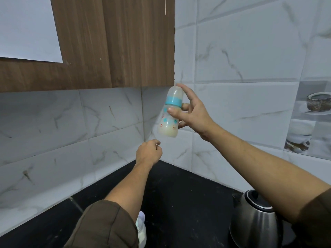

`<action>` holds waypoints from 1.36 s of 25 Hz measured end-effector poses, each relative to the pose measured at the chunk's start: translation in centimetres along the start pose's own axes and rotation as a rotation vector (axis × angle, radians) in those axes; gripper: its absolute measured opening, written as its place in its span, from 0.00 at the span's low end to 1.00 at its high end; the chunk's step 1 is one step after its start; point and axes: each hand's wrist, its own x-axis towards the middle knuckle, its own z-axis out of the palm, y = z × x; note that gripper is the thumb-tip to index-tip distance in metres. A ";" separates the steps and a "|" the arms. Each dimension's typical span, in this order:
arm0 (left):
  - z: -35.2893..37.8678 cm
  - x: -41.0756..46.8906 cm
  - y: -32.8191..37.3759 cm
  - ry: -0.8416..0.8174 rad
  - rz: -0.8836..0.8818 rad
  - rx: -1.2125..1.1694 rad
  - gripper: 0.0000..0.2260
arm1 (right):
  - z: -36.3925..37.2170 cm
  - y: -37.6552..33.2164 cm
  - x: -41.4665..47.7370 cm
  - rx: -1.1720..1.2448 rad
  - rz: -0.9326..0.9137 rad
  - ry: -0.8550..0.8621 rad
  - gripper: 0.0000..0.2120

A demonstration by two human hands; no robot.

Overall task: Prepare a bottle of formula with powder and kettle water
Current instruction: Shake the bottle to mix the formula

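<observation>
My right hand (192, 111) grips a baby bottle (170, 120) held up in front of the tiled wall corner. The bottle is clear with a blue collar, a cap on top and blue and orange prints, and it looks slightly blurred. Pale milky liquid fills its bottom part. My left hand (148, 153) hangs just below the bottle with its fingers curled in, holding nothing that I can see. A steel kettle (254, 222) with a black lid stands on the black counter at the lower right, partly behind my right forearm.
A white container (141, 230) shows on the black counter (188, 203), mostly hidden by my left sleeve. A brown wooden wall cabinet (107, 51) hangs at the upper left, close to the bottle's top. Marble-look tiles cover both walls.
</observation>
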 end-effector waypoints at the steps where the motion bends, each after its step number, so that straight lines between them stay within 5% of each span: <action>1: -0.1 0.0 0.0 0.005 0.000 -0.004 0.18 | 0.0 0.0 0.0 0.056 -0.019 0.056 0.36; 4: -0.6 -0.1 -0.1 0.015 -0.006 -0.008 0.19 | -0.4 -1.1 1.2 0.457 -0.050 0.498 0.37; 6: -0.7 -0.2 -0.2 0.018 -0.012 -0.006 0.19 | -0.7 -1.6 1.9 0.614 -0.056 0.647 0.38; 12: -0.4 -0.5 0.5 0.004 0.010 -0.011 0.18 | 0.0 -0.6 -0.6 0.029 -0.001 0.024 0.36; 18: -0.5 -0.8 0.3 0.006 0.000 -0.013 0.19 | -0.8 -2.1 1.4 0.624 -0.057 0.674 0.38; 24: -0.5 -0.9 0.7 0.005 0.020 -0.004 0.19 | 0.9 -1.3 -1.1 0.103 -0.060 0.185 0.37; 30: -1.0 -1.1 0.4 0.017 0.007 -0.010 0.19 | 0.2 -2.4 2.0 0.668 -0.036 0.707 0.39; 34: -0.7 -0.9 0.6 0.004 0.010 -0.018 0.19 | 1.1 -1.7 0.8 0.250 0.039 0.236 0.35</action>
